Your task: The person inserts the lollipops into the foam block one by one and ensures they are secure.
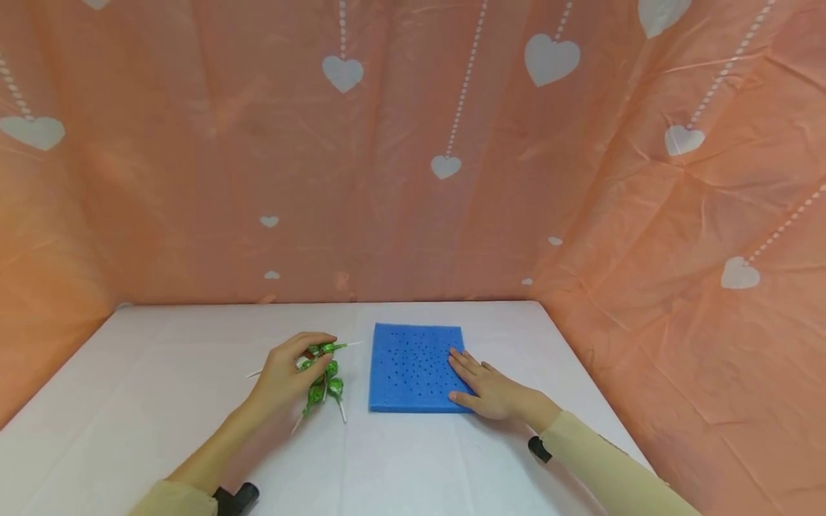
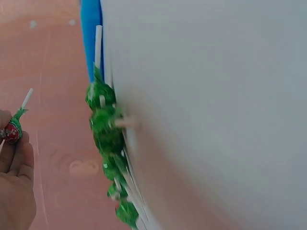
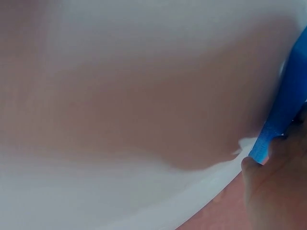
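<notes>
My left hand [image 1: 288, 367] pinches a lollipop [image 2: 13, 132] in a green and red wrapper between thumb and fingers. Its thin white stick points away from the hand, toward the blue foam pad [image 1: 405, 369]. Several more green lollipops [image 1: 335, 388] lie in a loose bunch on the table just below and beside that hand, their sticks at different angles; the hand partly hides them. Dotted with many small dark holes, the pad lies flat. My right hand [image 1: 497, 394] rests on the pad's right edge with fingers spread and extended over the top.
A white cloth-covered table [image 1: 400, 466] carries everything. An orange curtain [image 1: 387, 236] with white hearts hangs behind it and along both sides. The lollipop bunch lies left of the pad, with a narrow strip of table between them.
</notes>
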